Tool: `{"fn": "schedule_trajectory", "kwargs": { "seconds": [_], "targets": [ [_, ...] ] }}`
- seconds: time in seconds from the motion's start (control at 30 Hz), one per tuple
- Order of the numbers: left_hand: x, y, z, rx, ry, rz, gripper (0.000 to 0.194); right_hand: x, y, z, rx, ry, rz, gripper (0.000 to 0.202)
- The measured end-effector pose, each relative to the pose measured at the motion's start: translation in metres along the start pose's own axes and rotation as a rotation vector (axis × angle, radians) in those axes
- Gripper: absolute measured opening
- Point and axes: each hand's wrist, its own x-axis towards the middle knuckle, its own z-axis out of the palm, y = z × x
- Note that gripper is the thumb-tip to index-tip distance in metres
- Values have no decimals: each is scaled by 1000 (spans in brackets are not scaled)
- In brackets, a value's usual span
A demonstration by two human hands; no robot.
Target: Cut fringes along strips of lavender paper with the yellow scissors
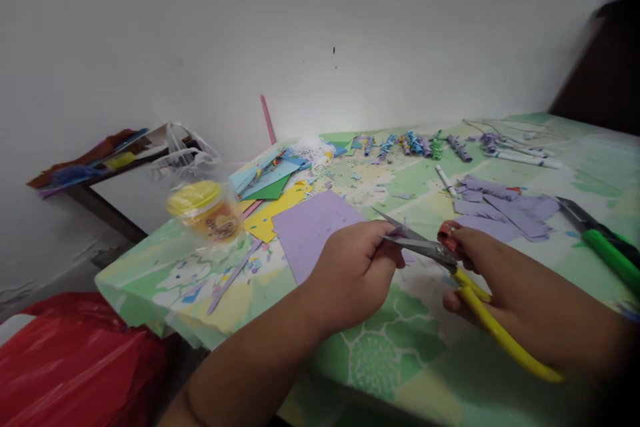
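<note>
My left hand (pixel 353 273) is closed near the table's front edge, its pinched fingertips by the scissor blades. A small lilac scrap shows there, but the fingers mostly hide what they hold. My right hand (pixel 520 287) grips scissors with yellow handles (pixel 505 337); their blades (pixel 417 245) are parted and point left across my left fingertips. Beside my right thumb is a small red piece (pixel 449 233), partly hidden. A lilac sheet (pixel 310 227) lies beyond my left hand. Fringed lilac paper pieces (pixel 520 213) lie beyond my right hand.
A yellow-lidded tub (pixel 205 210) in plastic stands left, near yellow paper (pixel 273 213). White shreds (pixel 313 153) and curled paper rolls (pixel 413 142) lie farther back. Green-handled scissors (pixel 610 257) rest right, markers (pixel 525 160) behind. A red bag (pixel 85 360) is at lower left.
</note>
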Motion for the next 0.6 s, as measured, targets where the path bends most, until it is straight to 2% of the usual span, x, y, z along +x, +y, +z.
{"fn": "schedule_trajectory", "kwargs": {
  "seconds": [0.17, 0.27, 0.4, 0.6],
  "targets": [
    [2, -1, 2, 6, -4, -21, 18, 0, -2, 0, 41, 20, -18, 47],
    [3, -2, 3, -20, -14, -60, 18, 0, -2, -1, 21, -10, 2, 46],
    [3, -2, 1, -106, -63, -171, 18, -2, -2, 0, 26, -43, 7, 52],
    [7, 1, 1, -359, -114, -347, 22, -3, -2, 3, 13, -43, 16, 54]
  ]
}}
